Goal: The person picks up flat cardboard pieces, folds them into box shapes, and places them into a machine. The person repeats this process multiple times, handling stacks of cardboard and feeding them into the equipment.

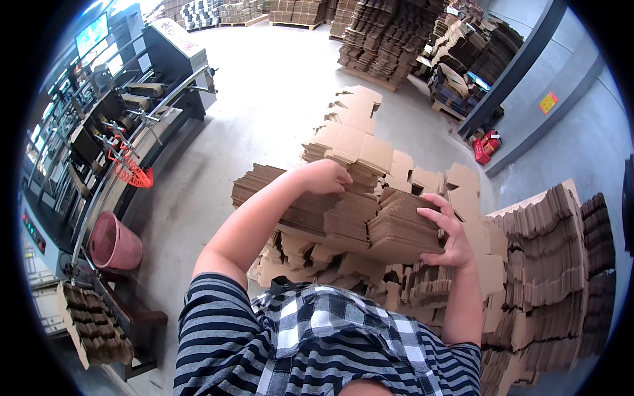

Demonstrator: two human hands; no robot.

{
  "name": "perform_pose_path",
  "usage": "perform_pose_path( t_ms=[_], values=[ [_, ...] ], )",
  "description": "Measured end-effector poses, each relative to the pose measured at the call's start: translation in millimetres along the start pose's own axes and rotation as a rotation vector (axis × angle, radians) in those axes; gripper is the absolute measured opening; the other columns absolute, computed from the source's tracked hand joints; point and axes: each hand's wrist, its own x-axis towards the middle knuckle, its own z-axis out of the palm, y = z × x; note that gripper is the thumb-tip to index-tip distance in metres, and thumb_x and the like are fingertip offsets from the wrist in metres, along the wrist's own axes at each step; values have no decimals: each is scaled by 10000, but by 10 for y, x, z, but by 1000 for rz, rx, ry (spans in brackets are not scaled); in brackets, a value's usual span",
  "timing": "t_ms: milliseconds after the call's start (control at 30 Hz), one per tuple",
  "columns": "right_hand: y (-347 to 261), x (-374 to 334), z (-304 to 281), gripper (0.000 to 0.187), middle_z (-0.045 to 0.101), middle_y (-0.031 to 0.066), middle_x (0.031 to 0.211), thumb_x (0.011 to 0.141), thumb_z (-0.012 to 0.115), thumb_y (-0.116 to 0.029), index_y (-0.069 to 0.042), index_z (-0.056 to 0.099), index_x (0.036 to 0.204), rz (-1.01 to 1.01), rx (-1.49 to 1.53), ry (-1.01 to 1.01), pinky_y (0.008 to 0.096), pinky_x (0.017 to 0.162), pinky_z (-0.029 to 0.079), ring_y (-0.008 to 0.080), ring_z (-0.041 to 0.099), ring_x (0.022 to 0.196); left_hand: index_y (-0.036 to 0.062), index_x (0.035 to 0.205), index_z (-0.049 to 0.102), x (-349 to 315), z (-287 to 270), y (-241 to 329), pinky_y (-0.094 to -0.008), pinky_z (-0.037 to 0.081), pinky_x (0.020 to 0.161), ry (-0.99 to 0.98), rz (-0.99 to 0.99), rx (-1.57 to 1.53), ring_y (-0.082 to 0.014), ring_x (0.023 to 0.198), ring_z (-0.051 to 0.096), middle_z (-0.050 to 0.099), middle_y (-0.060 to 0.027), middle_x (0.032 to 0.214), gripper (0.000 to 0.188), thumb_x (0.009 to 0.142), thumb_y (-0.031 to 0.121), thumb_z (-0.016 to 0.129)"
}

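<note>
Head view: a brown cardboard stack (404, 228) is filling the centre of the frame, its many thin sheets standing pressed together, cut edges showing as fine, slightly uneven lines. Side by side with it, more brown bundles (277, 206) are running toward the left, their edges darker and ragged.

The right hand (454, 232) is curving in a wide C around the stack's right end, fingers spread along its upper edge, thumb reaching its lower corner, the cardboard being held between them. The left hand (325, 177) is bending over the bundles' upper edge just left of the stack, its fingers curled inward; whether they are pinching anything cannot be told.

Beneath and beyond, pale flat blanks (356, 146) with notched edges are spreading up the middle of the frame. Piled cardboard (538, 251) is lining the right. A plaid apron (330, 323) over striped sleeves is showing at lower centre. At left, a long machine (86, 142) is trailing a coiled orange hose (139, 176) above a pinkish bucket (115, 241). Tall stacks (386, 39) are standing at the top, and a red extinguisher (490, 142) is resting by the wall at upper right.
</note>
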Motion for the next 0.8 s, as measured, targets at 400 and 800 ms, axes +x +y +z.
perform_pose_path(
  t_ms=[400, 800],
  values=[
    [5, -16, -15, 821, 426, 137, 1399, 459, 803, -271, -73, 616, 1233, 15, -25, 2, 423, 1096, 304, 310, 399, 1314, 86, 1149, 682, 379, 121, -327, -302, 487, 930, -121, 47, -74, -192, 1044, 638, 681, -87, 1148, 364, 786, 113, 668],
    [27, -28, -8, 816, 407, 142, 1422, 460, 800, -265, -79, 617, 1233, 18, -24, 12, 429, 1106, 289, 318, 381, 1330, 177, 971, 739, 340, 81, 8, -392, 523, 771, -3, -100, 490, -269, 882, 658, 698, -98, 941, 239, 755, 189, 637]
  ],
)
